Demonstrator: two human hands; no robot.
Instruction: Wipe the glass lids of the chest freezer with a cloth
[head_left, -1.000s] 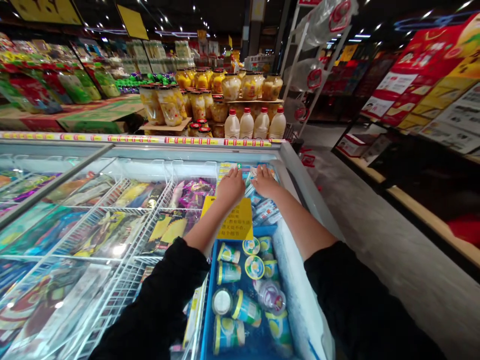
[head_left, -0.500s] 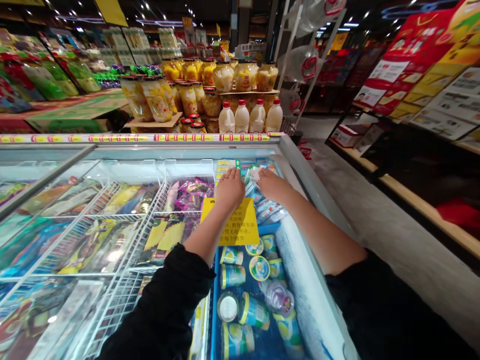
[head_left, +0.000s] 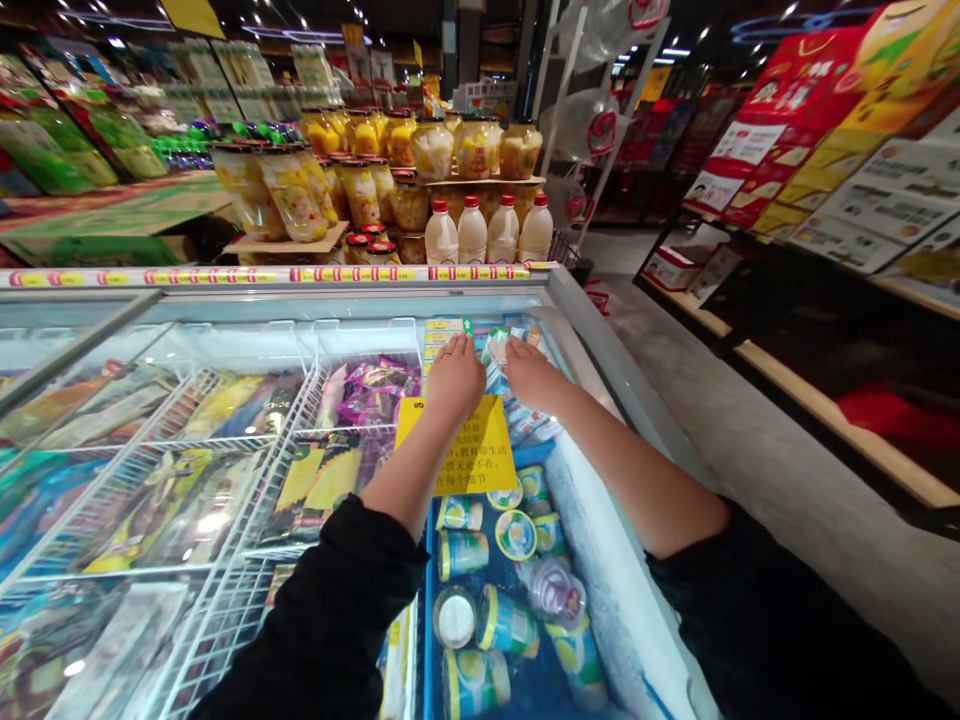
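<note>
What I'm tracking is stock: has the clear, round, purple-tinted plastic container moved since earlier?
No; the container stays put against the blue rectangular plastic bin.

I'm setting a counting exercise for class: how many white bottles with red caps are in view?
4, in one row below the upper jars: leftmost bottle, second bottle, third bottle, rightmost bottle. Others may be hidden behind.

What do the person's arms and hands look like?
Black sleeves, ending short of the wrists, the left one bunched at its edge. Forearms bare. Left hand and right hand ungloved. Possibly a thin ring on the left; too small to be sure.
</note>
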